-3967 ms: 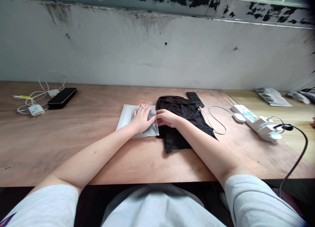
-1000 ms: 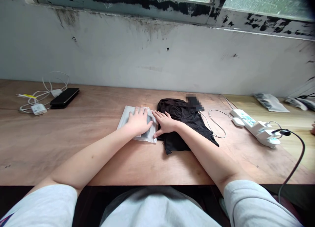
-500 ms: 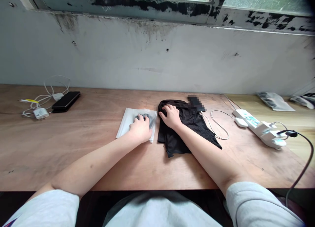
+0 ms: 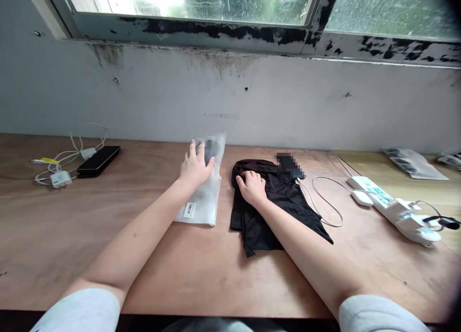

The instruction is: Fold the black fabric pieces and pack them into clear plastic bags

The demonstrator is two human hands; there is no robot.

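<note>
My left hand [image 4: 196, 168] lies with spread fingers on a frosted plastic bag [image 4: 218, 152] with something dark inside. Towards me from it is a frosted section with a barcode label [image 4: 189, 210]; whether this is the same bag unfolded or a second one I cannot tell. To the right lies a crumpled black garment [image 4: 266, 228], its kind unclear. My right hand [image 4: 254, 189] rests on its upper left part, fingers bent into the cloth. A dark blurred object [image 4: 290, 166] sits at the garment's far edge.
A black case [image 4: 99, 161] and white charger cables [image 4: 61, 178] lie at the left. A white power strip [image 4: 392, 207] with plugs is at the right, its cable looping near the garment. Another frosted bag [image 4: 414, 163] lies farther right. The wall and window stand behind the table.
My left hand has moved away from me and slightly left, its fingers now spread. The frosted plastic now reaches farther back, and the barcode label has come into view. My right hand stays on the garment.
</note>
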